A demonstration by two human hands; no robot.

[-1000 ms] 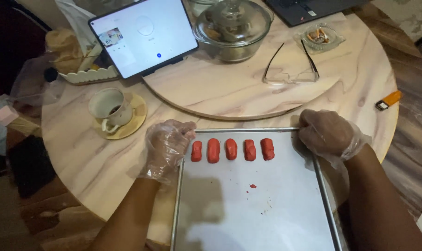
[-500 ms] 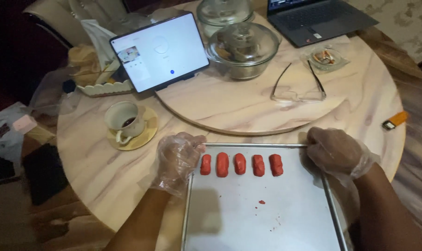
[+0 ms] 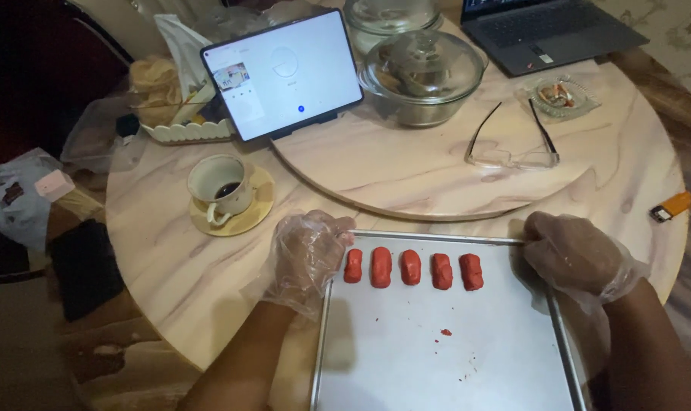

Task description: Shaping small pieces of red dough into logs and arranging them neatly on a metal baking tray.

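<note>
Cup (image 3: 218, 186), tablet (image 3: 283, 72), glasses (image 3: 513, 144) stand beyond tray (image 3: 437, 365).

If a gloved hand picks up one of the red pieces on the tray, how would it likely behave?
The red pieces look soft and moulded, so probably squashable. Red crumbs on the tray suggest they shed bits. Small, so likely light.

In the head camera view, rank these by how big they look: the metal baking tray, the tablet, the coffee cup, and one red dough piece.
1. Metal baking tray, though it lies nearest the camera.
2. Tablet.
3. Coffee cup.
4. Red dough piece.
</note>
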